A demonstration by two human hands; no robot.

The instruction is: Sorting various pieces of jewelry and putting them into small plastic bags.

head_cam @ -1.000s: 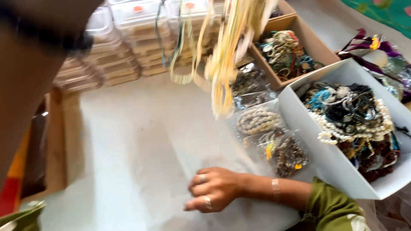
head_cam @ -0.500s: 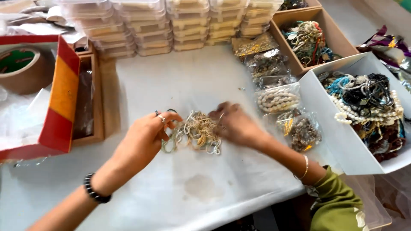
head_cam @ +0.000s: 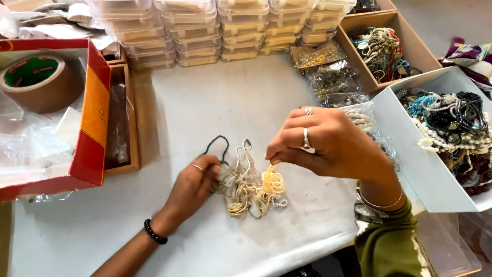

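- White table spans the view; stacked clear plastic boxes sit at 12 o'clock.
- Red cardboard box at 9 o'clock holds a brown tape roll.
- White box of bead necklaces at 3 o'clock; a brown one at 1 o'clock.
- Right hand, fingers pressed together, pinches a yellow strand.
- Left hand, fingers curled, presses the pile's 9 o'clock edge.
- Tangled bead necklaces lie at centre, between both hands.

white box cut off at right edge, right hand hiding bead bags
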